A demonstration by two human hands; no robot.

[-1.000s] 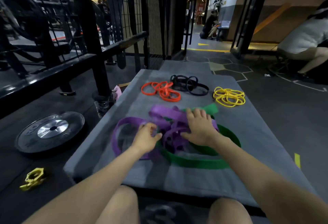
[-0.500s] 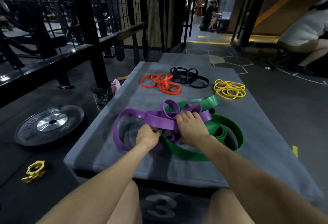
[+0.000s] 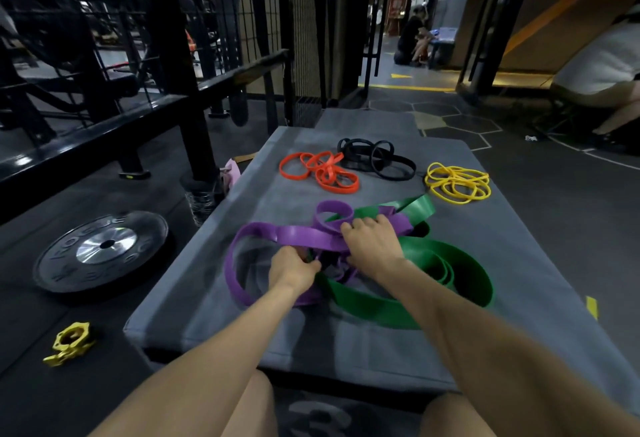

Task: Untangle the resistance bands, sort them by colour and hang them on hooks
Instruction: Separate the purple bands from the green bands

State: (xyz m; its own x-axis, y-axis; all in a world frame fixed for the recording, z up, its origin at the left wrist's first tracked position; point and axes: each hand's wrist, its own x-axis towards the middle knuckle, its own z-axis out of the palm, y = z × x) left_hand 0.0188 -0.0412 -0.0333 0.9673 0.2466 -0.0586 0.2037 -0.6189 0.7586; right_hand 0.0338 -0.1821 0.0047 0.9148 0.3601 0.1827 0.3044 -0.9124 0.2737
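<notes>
1. Hands have drawn closer together over the last second: the left hand (image 3: 294,268) has moved in from the purple loop's side to the knot, fingers curled into the purple bands (image 3: 294,234); the right hand (image 3: 372,241) has gone from lying flat on the pile to gripping a purple strap where it crosses the green bands (image 3: 433,267).
2. Purple loops now stand higher and more spread than before, so the tangle is loosening, though purple and green are not yet separate.
3. Orange bands (image 3: 320,172), black bands (image 3: 377,159) and yellow bands (image 3: 457,182) lie unmoved in separate heaps at the far end of the grey mat (image 3: 207,298).
4. Hooks are not in view; hanging looks some way off.
</notes>
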